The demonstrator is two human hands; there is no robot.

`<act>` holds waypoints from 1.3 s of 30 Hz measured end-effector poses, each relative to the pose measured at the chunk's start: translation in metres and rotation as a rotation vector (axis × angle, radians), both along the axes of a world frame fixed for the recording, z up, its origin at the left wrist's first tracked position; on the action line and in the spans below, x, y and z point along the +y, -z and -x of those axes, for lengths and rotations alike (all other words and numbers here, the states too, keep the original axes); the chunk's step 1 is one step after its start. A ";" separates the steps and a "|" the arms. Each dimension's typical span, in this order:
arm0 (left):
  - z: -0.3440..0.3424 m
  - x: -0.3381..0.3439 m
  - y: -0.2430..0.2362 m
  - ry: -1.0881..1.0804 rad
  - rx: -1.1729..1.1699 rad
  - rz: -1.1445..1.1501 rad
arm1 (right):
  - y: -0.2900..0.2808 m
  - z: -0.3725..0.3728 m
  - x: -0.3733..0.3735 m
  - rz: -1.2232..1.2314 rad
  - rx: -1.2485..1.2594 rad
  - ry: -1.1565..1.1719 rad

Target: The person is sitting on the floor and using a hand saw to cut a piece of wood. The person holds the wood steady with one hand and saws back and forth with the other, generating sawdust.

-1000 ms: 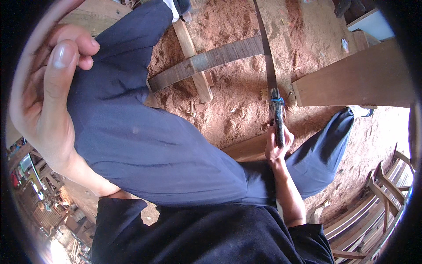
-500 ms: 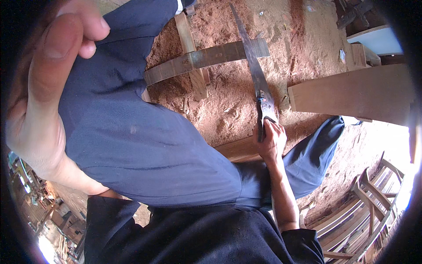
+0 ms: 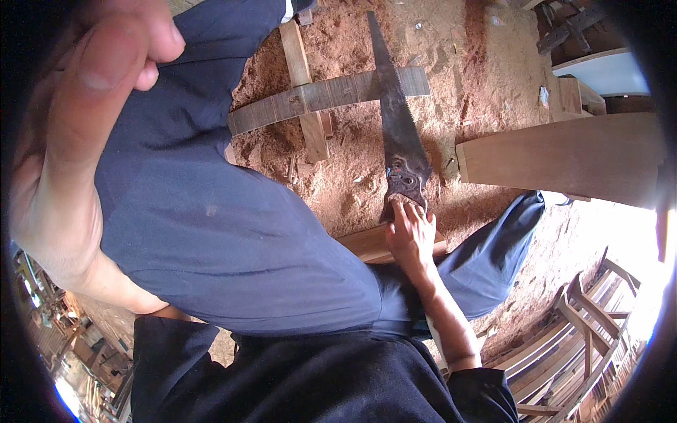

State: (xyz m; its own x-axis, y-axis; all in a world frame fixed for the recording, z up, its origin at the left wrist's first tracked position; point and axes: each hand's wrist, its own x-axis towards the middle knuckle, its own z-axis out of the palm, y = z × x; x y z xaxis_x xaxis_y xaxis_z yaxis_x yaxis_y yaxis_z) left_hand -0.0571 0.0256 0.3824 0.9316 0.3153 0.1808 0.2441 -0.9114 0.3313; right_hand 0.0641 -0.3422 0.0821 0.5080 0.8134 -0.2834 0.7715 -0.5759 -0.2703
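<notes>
My right hand [image 3: 412,236] grips the handle of a handsaw [image 3: 398,116], fingers wrapped over it. The dark, tapering blade points away from me, its broad face turned up and its toothed edge on the right. Beyond and under the blade's line in the view lies a curved wooden piece [image 3: 268,111] with several crosswise marks, resting over a wooden strip [image 3: 295,56]. Whether the blade touches it I cannot tell. Large and close at the upper left is my left hand [image 3: 77,155], thumb and fingers curled in; what they hold, if anything, is hidden.
Reddish sawdust covers the ground [image 3: 352,190]. A wide wooden board [image 3: 557,148] reaches in from the right, and another plank [image 3: 367,243] lies by my right hand. Long timber pieces [image 3: 550,359] are stacked at the lower right. My legs in dark trousers [image 3: 233,247] spread around the work area.
My right hand has shifted slightly left and nearer to me with the handsaw. The blade has rolled from nearly edge-on to showing its broad face. My left hand stays almost still.
</notes>
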 end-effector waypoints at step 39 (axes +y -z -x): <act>0.006 -0.006 0.001 -0.023 0.011 0.037 | 0.013 -0.020 0.010 -0.077 0.033 0.065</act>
